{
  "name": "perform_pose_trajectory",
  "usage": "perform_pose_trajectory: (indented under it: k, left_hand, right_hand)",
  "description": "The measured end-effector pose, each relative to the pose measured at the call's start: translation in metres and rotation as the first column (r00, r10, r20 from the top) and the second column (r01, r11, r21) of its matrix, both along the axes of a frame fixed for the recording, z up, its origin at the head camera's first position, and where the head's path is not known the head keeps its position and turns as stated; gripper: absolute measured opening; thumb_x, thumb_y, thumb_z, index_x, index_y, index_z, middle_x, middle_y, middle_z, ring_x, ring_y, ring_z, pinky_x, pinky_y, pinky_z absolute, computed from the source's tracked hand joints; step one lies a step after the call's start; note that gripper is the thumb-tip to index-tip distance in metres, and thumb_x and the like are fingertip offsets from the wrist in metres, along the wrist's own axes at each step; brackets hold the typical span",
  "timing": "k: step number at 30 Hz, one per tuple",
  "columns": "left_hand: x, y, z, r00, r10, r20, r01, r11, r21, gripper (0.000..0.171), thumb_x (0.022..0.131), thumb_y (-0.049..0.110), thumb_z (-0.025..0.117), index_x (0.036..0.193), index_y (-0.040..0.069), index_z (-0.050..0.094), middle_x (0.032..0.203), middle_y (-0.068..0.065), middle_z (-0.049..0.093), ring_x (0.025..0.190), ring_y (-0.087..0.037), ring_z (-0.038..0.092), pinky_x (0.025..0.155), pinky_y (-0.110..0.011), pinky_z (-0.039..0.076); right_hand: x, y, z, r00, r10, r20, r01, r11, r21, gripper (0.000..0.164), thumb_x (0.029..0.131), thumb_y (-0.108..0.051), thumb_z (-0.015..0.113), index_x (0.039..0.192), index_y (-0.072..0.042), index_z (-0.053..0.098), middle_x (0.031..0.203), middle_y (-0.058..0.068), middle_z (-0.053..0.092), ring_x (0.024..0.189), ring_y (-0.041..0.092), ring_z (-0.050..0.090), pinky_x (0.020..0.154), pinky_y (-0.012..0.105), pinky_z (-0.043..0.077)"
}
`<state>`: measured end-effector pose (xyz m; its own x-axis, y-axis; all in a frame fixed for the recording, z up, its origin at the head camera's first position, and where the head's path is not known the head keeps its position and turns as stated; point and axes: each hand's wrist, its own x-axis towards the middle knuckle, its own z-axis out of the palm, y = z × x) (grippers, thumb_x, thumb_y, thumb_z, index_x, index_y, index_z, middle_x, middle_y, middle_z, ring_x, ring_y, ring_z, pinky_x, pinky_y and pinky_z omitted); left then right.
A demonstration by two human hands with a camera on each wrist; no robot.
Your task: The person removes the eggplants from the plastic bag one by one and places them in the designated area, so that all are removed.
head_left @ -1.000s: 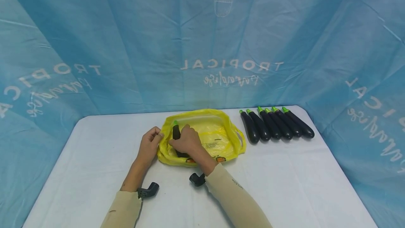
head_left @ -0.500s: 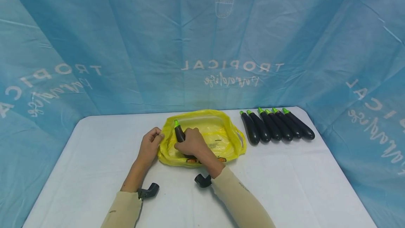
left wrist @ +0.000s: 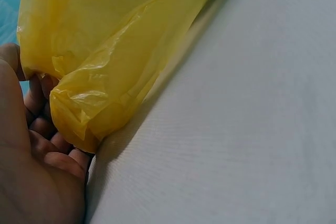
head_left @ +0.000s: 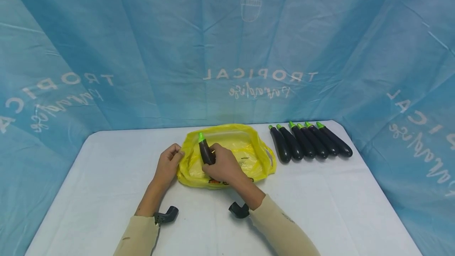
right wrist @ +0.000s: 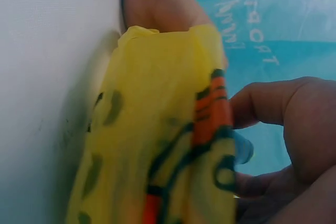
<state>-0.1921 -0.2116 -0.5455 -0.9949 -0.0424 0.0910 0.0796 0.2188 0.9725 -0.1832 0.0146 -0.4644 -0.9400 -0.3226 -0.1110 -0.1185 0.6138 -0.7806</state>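
Note:
A yellow plastic bag (head_left: 234,129) lies spread with its mouth facing up. My left hand (head_left: 168,165) pinches the bag's left rim between thumb and fingers, also visible in the left wrist view. In my right hand (head_left: 224,165) is a dark eggplant (head_left: 205,149), gripped by its body within the bag's mouth. Its bright green stem points up and away, and its lower end is hidden behind the hand. From the right wrist, the printed side of the bag (right wrist: 157,108) covers much of the view, with the curled fingers (right wrist: 262,100) behind it.
Several dark eggplants (head_left: 298,145) with green stems lie side by side at the table's back right, close to the bag's handle. A white cloth covers the table (head_left: 124,177). Blue printed curtains (head_left: 170,50) stand along its back and sides.
My right hand has shifted right and slightly toward me with the eggplant, which now leans and shows more above the hand. The left hand keeps its place on the bag's rim.

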Motion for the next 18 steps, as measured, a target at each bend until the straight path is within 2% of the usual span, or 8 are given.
perform_pose_trajectory:
  k: [11,18]
  left_hand:
    - [0.000,0.002,0.001,1.000,-0.008,0.001,0.008,1.000,0.017,0.014,0.106,0.011,0.054,0.099,0.000,0.056,0.086,-0.007,0.053,0.074,-0.015,0.054,0.063,-0.023,0.048]
    - [0.001,0.003,0.003,1.000,0.005,0.000,-0.005,1.000,-0.010,0.015,0.106,0.013,0.055,0.098,0.001,0.057,0.086,-0.009,0.055,0.074,-0.016,0.055,0.063,-0.023,0.049]
  right_hand:
    - [0.013,0.026,0.012,0.993,-0.051,-0.111,0.038,0.993,-0.111,0.050,0.092,-0.023,0.075,0.138,-0.009,0.060,0.117,0.005,0.066,0.092,0.018,0.065,0.081,0.036,0.058]
    - [0.017,0.042,0.015,0.986,-0.081,-0.148,0.070,0.995,-0.074,0.053,0.099,-0.025,0.069,0.144,-0.003,0.053,0.127,0.011,0.058,0.101,0.024,0.058,0.089,0.042,0.053]
